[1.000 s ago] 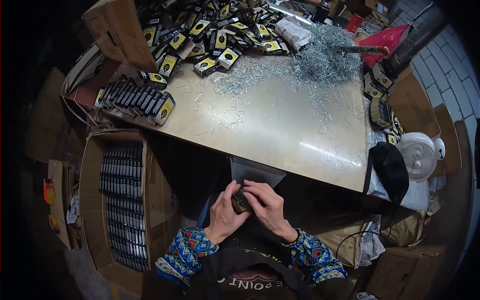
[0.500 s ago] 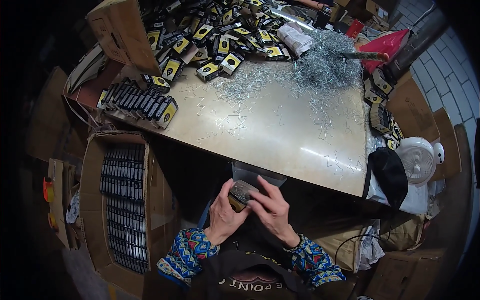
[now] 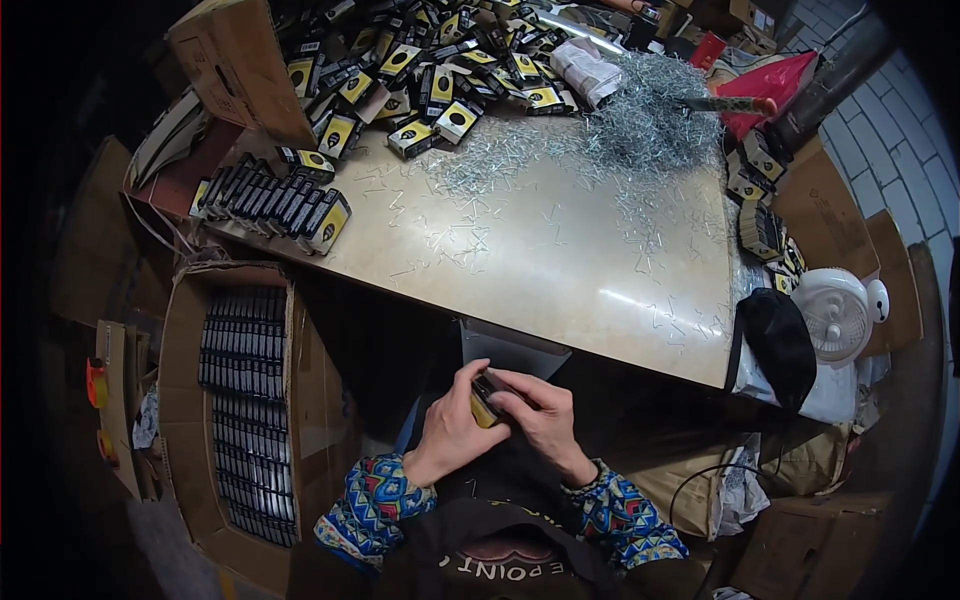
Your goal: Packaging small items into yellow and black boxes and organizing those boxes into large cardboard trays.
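Below the table's front edge, my left hand (image 3: pixel 449 428) is closed around a small black-and-yellow cardboard box (image 3: pixel 482 408). My right hand (image 3: pixel 545 414) bends over the upper end of the same box, its fingers and thumb pressed onto it; they hide most of that end. Bent metal wire pieces (image 3: pixel 652 120) form a big tangled heap at the table's back right, and more are strewn across the tabletop (image 3: pixel 560 270). Similar small boxes (image 3: pixel 275 210) stand in a tight row at the table's left edge.
A large carton (image 3: pixel 180 400) at my left holds packed rows of the boxes. Many loose boxes (image 3: pixel 440 90) are piled at the back. On the right are a white fan (image 3: pixel 832 318), a black cloth item (image 3: pixel 775 350) and a dark-handled tool (image 3: pixel 730 104) lying on the wire heap.
The box has turned in my left hand, and the wire pieces seen in its open end are now covered. My right fingers have moved in from beside it onto that end.
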Demonstrator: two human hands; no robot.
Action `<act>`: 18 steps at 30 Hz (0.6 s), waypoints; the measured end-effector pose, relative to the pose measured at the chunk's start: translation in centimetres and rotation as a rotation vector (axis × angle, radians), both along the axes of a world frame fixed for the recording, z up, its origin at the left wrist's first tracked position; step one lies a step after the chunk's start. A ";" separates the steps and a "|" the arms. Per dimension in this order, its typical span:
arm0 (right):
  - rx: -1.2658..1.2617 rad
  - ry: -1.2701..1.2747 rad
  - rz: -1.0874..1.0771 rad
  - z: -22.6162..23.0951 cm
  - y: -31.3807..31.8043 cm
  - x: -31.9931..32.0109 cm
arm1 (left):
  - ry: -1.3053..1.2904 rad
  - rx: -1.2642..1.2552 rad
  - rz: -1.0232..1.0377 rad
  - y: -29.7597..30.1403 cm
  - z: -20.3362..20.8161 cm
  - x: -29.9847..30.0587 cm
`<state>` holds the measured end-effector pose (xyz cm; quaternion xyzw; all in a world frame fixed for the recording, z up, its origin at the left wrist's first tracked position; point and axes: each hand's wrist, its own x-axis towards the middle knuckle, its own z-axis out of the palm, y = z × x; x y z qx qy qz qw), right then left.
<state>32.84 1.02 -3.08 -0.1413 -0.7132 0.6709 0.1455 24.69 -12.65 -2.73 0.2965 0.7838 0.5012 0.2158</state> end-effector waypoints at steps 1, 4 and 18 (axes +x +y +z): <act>-0.004 -0.010 -0.053 -0.5 -0.5 -0.2 | 0.061 -0.068 -0.066 0.1 0.3 0.1; 0.026 0.041 -0.057 -0.6 -0.9 -0.1 | 0.065 -0.096 0.034 0.3 0.6 0.3; -0.158 -0.117 -0.138 -0.7 -1.2 0.0 | 0.267 -0.167 0.130 0.5 -0.3 1.0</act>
